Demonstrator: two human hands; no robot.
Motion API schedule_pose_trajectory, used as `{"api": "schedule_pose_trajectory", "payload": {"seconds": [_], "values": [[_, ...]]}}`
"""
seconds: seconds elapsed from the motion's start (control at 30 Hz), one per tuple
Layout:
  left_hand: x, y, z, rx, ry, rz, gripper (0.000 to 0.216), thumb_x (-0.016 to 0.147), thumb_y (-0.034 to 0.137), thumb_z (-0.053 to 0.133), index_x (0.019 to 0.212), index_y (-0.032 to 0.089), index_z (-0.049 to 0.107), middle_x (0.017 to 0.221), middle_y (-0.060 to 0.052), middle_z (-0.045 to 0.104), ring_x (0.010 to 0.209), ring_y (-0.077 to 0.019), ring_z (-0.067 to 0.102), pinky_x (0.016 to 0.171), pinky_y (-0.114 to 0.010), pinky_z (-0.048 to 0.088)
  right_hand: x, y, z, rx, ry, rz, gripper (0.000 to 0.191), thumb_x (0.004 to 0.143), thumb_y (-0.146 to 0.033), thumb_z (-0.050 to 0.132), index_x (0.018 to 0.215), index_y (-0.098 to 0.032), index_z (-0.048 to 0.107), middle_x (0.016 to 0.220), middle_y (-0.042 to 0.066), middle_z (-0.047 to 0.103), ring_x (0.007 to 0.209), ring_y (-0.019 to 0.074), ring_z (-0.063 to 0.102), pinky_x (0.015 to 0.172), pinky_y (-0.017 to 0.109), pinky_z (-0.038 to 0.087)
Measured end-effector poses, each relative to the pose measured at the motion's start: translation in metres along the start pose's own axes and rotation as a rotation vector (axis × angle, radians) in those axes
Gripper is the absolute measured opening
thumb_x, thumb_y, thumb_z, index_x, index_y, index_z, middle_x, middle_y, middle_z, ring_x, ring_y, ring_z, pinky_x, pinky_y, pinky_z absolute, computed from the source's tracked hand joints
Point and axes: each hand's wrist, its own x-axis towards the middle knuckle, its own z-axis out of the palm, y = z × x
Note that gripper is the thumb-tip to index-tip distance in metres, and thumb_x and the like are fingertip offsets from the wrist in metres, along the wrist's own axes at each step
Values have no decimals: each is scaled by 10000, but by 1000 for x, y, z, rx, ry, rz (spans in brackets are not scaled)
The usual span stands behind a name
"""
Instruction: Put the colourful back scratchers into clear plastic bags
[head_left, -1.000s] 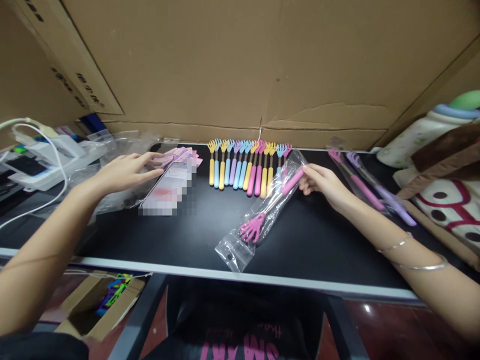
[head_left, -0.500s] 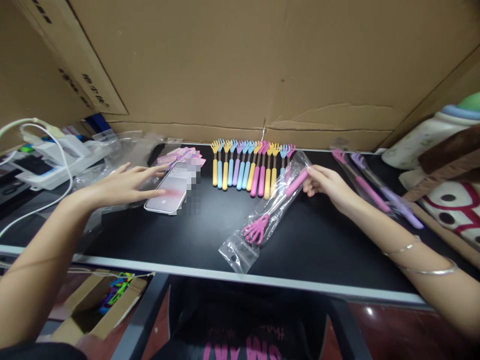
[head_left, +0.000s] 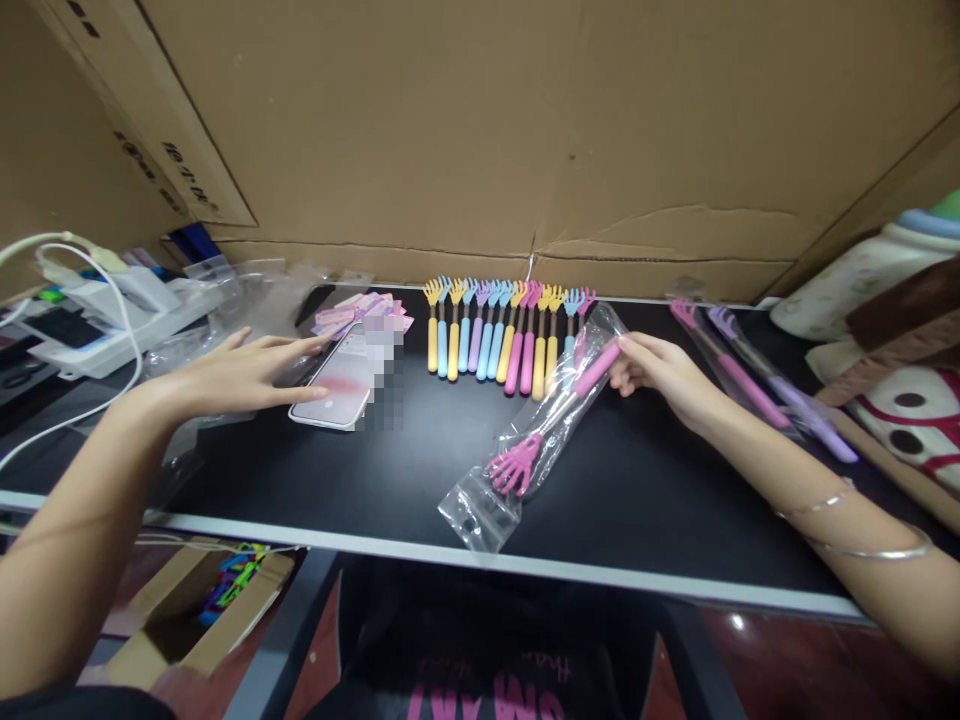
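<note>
My right hand (head_left: pixel 660 375) pinches the handle end of a pink back scratcher sealed in a clear plastic bag (head_left: pixel 536 435), which lies slanted on the black table (head_left: pixel 360 480). My left hand (head_left: pixel 240 375) is spread flat, fingertips touching the left edge of a phone (head_left: pixel 341 385) lying face up. Behind the bag, a row of several back scratchers (head_left: pixel 502 330) with yellow, blue, purple and pink handles lies side by side.
Two bagged scratchers, pink and purple (head_left: pixel 757 385), lie at the right. Pink cards (head_left: pixel 356 312) and clear bags (head_left: pixel 255 300) sit behind the phone. A white device with cables (head_left: pixel 97 310) is at far left. Cardboard boxes (head_left: pixel 480 130) wall the back. An open box (head_left: pixel 202 600) stands below the table.
My left hand has slid the phone toward me and slightly right. My right hand stays on the bagged pink scratcher, barely moved.
</note>
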Motion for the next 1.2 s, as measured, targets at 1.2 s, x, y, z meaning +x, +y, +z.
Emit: {"api": "schedule_pose_trajectory", "payload": {"seconds": [1.2], "values": [[0,2,2,50,-4,21,829,781,723,361,1469,276,244,1484,-66,372,1404,-277,259,1126,-583,7,-1,-1,1,-30,-16,-3,433,736,-608,640,735,-180,571,564,9,608,487,100,550,471,213,463]]}}
